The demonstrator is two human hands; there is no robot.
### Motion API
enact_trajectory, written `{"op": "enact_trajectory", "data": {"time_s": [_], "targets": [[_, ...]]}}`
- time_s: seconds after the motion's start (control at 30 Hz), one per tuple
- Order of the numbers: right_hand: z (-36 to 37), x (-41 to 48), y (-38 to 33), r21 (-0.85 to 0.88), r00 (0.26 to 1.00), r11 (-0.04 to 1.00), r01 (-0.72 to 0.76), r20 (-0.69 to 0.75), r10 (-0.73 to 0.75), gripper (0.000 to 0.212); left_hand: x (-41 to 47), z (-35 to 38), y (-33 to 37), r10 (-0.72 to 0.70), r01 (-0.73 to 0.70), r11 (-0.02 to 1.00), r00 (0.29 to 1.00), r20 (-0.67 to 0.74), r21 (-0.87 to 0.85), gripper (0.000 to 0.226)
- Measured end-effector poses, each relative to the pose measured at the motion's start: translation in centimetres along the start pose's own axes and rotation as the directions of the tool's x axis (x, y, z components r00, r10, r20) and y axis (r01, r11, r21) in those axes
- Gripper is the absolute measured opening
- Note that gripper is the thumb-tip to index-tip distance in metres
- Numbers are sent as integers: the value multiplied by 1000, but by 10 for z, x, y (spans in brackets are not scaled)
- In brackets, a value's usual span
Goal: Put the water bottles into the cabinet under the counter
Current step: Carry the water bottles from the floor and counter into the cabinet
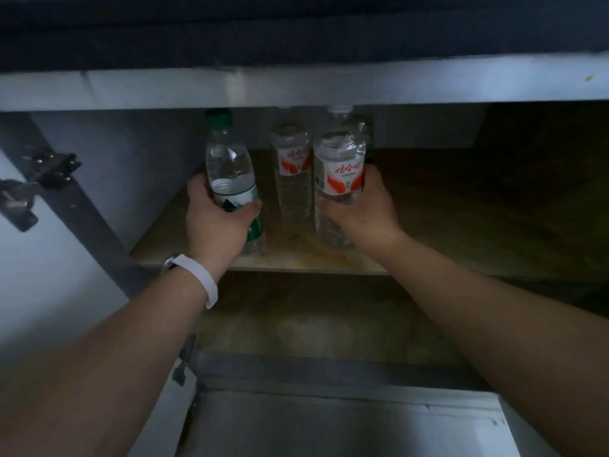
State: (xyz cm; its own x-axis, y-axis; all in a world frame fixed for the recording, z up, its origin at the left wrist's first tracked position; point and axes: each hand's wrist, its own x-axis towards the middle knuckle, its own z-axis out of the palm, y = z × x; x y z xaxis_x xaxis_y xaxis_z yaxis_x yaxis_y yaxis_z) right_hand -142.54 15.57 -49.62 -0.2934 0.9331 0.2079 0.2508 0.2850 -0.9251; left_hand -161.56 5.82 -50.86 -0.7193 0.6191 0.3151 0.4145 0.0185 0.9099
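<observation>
Inside the open cabinet, my left hand [216,219] grips a green-capped, green-labelled water bottle [229,169] standing upright on the wooden shelf [428,225]. My right hand [365,209] grips a red-and-white-labelled water bottle [341,163], upright near the shelf's front. Between them, a little further back, stands a second red-labelled bottle [293,169], untouched. Part of another clear bottle [357,123] shows behind the right-hand one; its lower part is hidden.
The counter's grey front edge [296,87] overhangs the bottle tops. A door hinge [49,169] sits on the left cabinet wall. The shelf's right side is dark and bare wood. A lower compartment floor [313,328] lies beneath the shelf.
</observation>
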Motion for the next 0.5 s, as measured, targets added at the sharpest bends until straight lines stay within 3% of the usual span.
{"op": "enact_trajectory", "data": {"time_s": [0.5], "targets": [[7, 3, 15, 39, 999, 998, -42, 21, 41, 81, 0, 11, -19, -14, 14, 1000, 999, 45, -1, 56]]}}
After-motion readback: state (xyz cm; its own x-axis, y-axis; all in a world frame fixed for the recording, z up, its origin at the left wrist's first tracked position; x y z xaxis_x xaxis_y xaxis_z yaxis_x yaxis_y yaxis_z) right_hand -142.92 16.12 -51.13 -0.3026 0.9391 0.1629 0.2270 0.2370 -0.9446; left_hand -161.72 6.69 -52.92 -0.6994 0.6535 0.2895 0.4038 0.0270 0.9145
